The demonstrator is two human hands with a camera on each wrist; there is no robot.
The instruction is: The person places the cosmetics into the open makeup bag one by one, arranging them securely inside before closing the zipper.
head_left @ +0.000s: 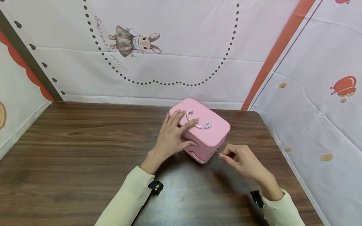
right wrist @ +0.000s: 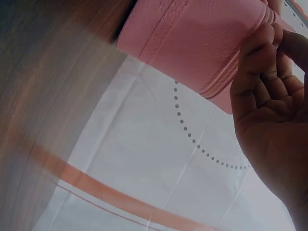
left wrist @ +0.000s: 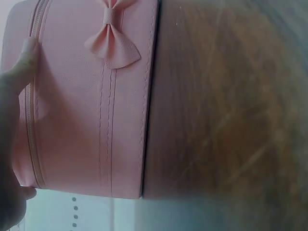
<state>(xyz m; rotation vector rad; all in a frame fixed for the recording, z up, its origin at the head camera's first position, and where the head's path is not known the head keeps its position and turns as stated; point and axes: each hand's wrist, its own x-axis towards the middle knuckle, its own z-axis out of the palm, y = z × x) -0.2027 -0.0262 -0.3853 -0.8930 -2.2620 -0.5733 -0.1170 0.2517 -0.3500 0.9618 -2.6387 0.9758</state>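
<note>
Two hands [head_left: 170,137] [head_left: 245,160], one pink case [head_left: 210,135], one handle [head_left: 202,127], one bow [left wrist: 115,47]

A left hand [left wrist: 6,110] rests its thumb [left wrist: 26,57] on the zip [left wrist: 30,120] of a stitched pink case [left wrist: 72,120], a matching bow [left wrist: 113,45] on its side, as it stands on a wood-grain table [left wrist: 216,120] beside a pale, dotted backdrop [left wrist: 91,216]

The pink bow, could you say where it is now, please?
In the left wrist view, the bow sits at the top, left of centre, on the pink case, between its zip and the wooden table.
</note>
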